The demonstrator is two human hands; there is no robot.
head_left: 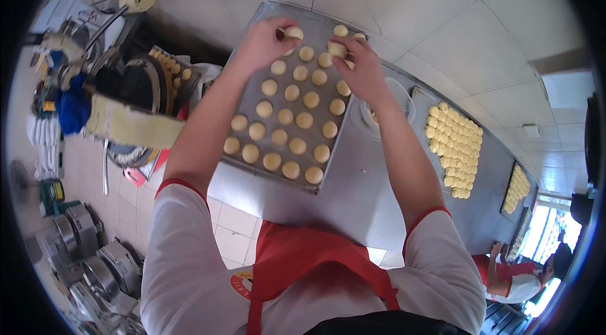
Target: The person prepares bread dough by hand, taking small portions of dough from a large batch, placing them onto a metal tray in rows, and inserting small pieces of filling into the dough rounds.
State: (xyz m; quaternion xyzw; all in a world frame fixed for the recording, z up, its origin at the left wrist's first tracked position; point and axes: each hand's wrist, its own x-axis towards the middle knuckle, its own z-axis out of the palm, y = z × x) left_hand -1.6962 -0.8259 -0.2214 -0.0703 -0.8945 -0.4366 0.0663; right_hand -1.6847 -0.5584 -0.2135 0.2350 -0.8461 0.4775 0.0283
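A metal baking tray holds rows of small round pale dough balls, set apart from one another. Over the tray's far left part, my left hand grips a dough ball between thumb and fingers. My right hand pinches another dough ball above the far right part of the tray. Two more balls, one of them this dough ball, lie beyond the right hand near the far edge. The fingertips partly cover some balls beneath them.
The tray rests on a metal counter against a tiled wall. A clear round container sits beside my right forearm. Farther right lie packed dough pieces. A machine stands left. Another person works at the counter's far right end.
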